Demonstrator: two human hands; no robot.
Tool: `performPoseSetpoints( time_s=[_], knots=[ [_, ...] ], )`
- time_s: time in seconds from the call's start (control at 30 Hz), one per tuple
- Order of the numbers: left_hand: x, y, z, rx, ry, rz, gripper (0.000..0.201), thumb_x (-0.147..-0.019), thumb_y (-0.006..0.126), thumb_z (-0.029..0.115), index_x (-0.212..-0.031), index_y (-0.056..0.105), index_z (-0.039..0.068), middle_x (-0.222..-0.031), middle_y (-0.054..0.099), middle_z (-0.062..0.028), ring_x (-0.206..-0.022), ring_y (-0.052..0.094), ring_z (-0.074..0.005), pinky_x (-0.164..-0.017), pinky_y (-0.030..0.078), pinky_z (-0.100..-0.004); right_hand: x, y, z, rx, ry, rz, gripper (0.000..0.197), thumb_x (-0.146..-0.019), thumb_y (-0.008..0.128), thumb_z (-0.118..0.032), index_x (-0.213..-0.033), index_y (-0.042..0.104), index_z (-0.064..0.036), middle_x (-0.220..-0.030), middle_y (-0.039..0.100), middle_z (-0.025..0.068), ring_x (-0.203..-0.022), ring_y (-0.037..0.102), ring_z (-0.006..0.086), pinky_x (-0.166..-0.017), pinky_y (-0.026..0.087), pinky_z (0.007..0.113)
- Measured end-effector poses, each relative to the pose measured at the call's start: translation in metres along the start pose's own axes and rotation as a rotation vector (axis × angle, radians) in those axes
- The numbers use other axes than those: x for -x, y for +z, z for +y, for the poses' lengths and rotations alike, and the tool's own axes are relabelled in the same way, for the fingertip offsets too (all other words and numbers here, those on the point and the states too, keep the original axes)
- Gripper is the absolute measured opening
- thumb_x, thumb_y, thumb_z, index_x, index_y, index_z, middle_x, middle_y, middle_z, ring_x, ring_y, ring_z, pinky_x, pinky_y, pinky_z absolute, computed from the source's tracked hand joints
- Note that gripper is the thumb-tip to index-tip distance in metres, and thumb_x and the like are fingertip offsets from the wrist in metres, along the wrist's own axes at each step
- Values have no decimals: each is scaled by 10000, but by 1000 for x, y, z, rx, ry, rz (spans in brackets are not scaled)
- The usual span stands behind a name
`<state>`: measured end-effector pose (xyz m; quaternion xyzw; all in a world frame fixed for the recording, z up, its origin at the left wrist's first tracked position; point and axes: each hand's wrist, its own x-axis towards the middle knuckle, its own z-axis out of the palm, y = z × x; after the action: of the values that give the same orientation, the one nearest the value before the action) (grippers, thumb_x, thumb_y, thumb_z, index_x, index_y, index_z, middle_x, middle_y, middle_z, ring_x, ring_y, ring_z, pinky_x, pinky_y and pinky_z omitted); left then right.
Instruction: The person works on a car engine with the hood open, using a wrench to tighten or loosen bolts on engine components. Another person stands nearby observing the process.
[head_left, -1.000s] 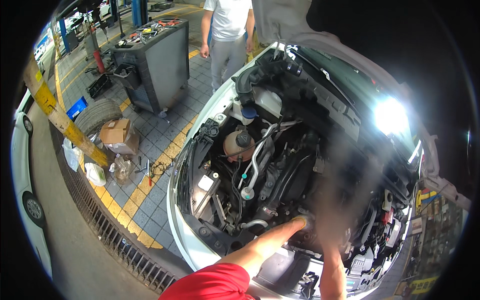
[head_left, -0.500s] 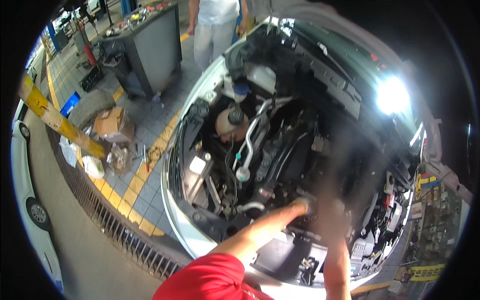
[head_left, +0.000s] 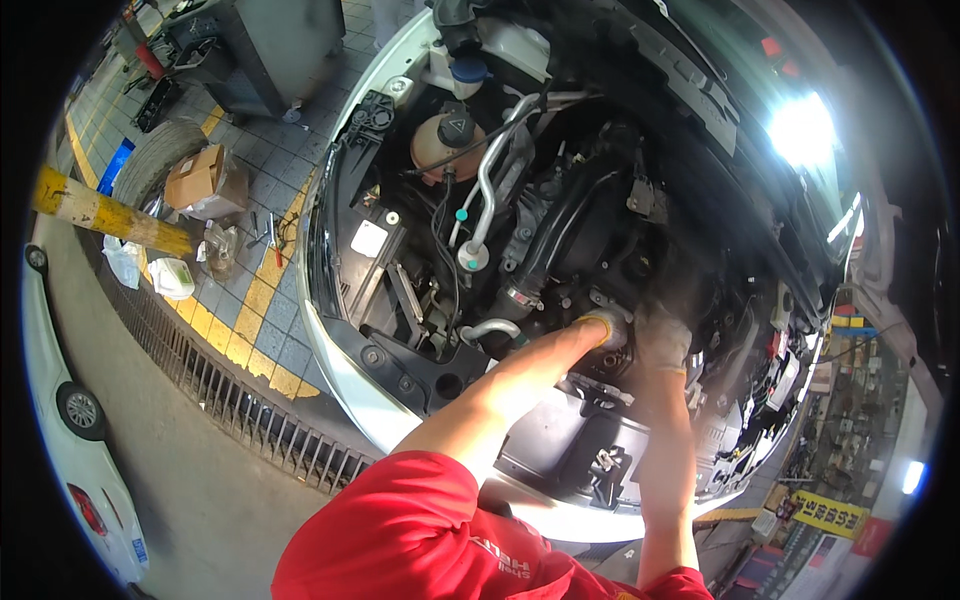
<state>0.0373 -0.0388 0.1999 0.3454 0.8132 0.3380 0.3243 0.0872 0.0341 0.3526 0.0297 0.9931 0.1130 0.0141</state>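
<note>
Both my arms reach into the open engine bay of a white car. My left hand (head_left: 613, 329), in a pale work glove with a yellow cuff, is down among the parts at the front of the engine (head_left: 588, 250); its fingers are hidden. Close to its right is my gloved right hand (head_left: 662, 338), smeared by motion, so what its fingers do does not show. A ribbed black air hose (head_left: 545, 265) with a metal clamp runs to the left of my hands. Farther left are a silver pipe (head_left: 487, 192) and a coolant reservoir (head_left: 433, 150) with a black cap.
A bright lamp (head_left: 801, 130) shines under the raised hood. On the tiled floor at left lie a cardboard box (head_left: 209, 182), a tire (head_left: 160, 165) and hand tools (head_left: 270, 238). A yellow post (head_left: 110, 213) and a floor grate (head_left: 250, 410) are nearer; a grey cabinet (head_left: 285, 50) stands behind.
My view has shifted lower and closer over the car. My right hand has come down next to my left, which stays at the engine front. The person behind is now almost out of view.
</note>
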Motion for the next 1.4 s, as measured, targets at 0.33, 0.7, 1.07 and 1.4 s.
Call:
performPoseSetpoints(
  time_s=[0.33,0.7,1.07,1.4],
  knots=[
    [17,-8,3,137,-81,59,349,-964,605,258,-1141,837,68,-1232,774,-209,-1148,763,-357,-967,586,-464,39,2,-3,14,163,-16,473,-1099,442,-558,-1178,754,-211,-832,783,207,-758,769,447,-709,609,584],
    [26,-17,17,221,-187,48,394,-891,647,210,-1209,809,40,-1318,752,-220,-1241,737,-348,-988,592,-439,-7,11,27,-70,-29,21,462,-1086,501,-504,-1166,755,-127,-964,788,223,-909,766,435,-813,602,569],
    [-16,15,-10,190,-180,90,347,-908,646,233,-1147,828,61,-1253,773,-207,-1160,758,-347,-967,580,-439,-34,-1,13,-1,44,-127,501,-1093,472,-553,-1132,747,-136,-994,786,244,-962,761,453,-857,599,576],
    [17,-6,22,242,-115,54,388,-963,650,289,-1277,796,112,-1393,743,-117,-1278,726,-243,-1023,568,-438,67,51,40,-160,-52,271,510,-1111,440,-539,-1260,752,-164,-910,786,247,-851,779,445,-766,620,557]
  ],
)
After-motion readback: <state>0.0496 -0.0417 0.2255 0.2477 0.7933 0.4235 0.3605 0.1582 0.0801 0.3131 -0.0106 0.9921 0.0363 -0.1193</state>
